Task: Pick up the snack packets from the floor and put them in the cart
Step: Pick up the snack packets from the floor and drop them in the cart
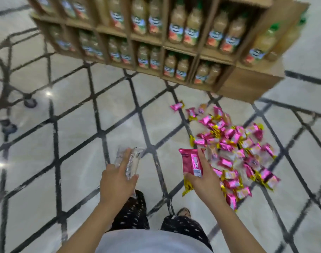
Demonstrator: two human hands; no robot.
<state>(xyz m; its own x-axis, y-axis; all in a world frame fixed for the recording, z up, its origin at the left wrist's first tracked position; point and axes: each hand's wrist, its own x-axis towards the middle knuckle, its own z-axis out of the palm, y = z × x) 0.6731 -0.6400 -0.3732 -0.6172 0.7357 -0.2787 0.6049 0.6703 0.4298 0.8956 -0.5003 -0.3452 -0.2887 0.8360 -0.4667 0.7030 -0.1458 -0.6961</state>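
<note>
Task in progress: the left grip (117, 181) is clamped on a silvery packet (129, 161) and the right grip (205, 178) on a pink packet (191, 164), both clear of the floor (79, 125). Most of the work appears to remain, since a large pile of packets (236, 147) lies just right of the right grip. The cart (4, 73) stands well left of both.

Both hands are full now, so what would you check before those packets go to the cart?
1. Left hand grip on the silvery packet: ok, fingers and thumb wrap it.
2. Right hand grip on the pink packet: ok.
3. Cart in sight: ok, at the left edge.
4. Room in the cart's basket: cannot tell, only frame and wheels show.
5. Floor toward the cart: ok, no packets lie there.
6. Pile of packets cleared: not ok, many remain.
</note>
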